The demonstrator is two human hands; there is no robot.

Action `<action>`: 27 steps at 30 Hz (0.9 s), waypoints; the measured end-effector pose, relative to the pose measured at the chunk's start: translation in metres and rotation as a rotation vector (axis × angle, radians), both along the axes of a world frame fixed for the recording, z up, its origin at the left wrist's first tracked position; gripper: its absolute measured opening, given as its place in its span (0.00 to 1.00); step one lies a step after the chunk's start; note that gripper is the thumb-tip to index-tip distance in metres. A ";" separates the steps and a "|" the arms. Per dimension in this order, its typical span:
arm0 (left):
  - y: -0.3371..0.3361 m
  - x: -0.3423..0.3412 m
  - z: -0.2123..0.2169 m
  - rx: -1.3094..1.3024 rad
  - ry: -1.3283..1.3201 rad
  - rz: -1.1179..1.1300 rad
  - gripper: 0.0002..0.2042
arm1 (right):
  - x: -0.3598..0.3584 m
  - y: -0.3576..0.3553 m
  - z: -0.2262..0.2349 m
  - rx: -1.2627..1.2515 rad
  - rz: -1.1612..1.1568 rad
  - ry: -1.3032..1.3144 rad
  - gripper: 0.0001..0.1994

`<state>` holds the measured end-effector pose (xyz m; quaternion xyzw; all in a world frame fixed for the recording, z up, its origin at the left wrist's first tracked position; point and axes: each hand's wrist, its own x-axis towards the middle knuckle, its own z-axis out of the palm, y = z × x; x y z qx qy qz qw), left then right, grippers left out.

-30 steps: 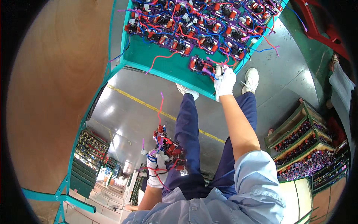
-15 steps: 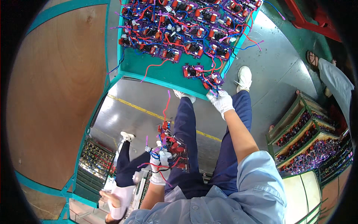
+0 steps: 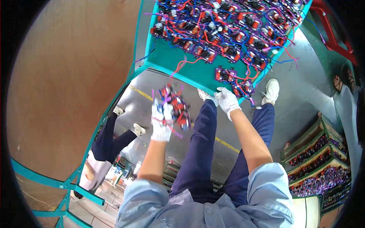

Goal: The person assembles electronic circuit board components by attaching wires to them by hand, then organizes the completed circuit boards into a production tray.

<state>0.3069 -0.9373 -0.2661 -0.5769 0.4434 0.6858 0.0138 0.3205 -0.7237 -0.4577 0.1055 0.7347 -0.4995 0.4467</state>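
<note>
My left hand [image 3: 161, 121], in a white glove, is closed around several purple circuit boards [image 3: 179, 110] with red and black parts and loose red, blue and violet wires. They are somewhat blurred and hang in the air short of the green tray [image 3: 171, 57]. My right hand [image 3: 227, 102], also gloved, has its fingers bent over the tray's near rim. Just beyond it, two wired circuit boards [image 3: 243, 89] lie apart at the tray's near right corner. Rows of similar circuit boards [image 3: 228, 30] with tangled wires cover the tray's far part.
A large wooden panel [image 3: 72, 87] in a green frame stands at the left. Shelves [image 3: 319, 152] stacked with more boards are at the right. One person [image 3: 104, 148] walks at the lower left; another person's leg [image 3: 348, 117] shows at the right edge. A red metal frame [image 3: 334, 34] stands far right.
My left hand has risen toward the tray with its boards. My right hand has left the wires of the near corner board and moved left onto the rim. The view has shifted.
</note>
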 end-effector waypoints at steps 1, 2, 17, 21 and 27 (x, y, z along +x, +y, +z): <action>-0.010 -0.014 -0.013 -0.228 -0.089 -0.280 0.13 | -0.011 -0.003 0.014 0.007 0.023 -0.011 0.15; -0.025 -0.026 -0.026 -0.399 -0.092 -0.469 0.12 | -0.028 -0.008 0.031 0.009 0.039 -0.016 0.15; -0.019 -0.083 -0.123 -1.190 0.052 -1.352 0.35 | 0.002 0.032 0.038 0.190 -0.538 -0.151 0.10; -0.008 -0.051 -0.114 -1.399 -0.064 -1.257 0.33 | -0.016 0.044 0.044 0.594 -0.488 0.085 0.10; -0.003 -0.027 -0.139 -0.712 0.067 -0.734 0.13 | -0.023 0.052 0.064 0.570 -0.410 0.229 0.12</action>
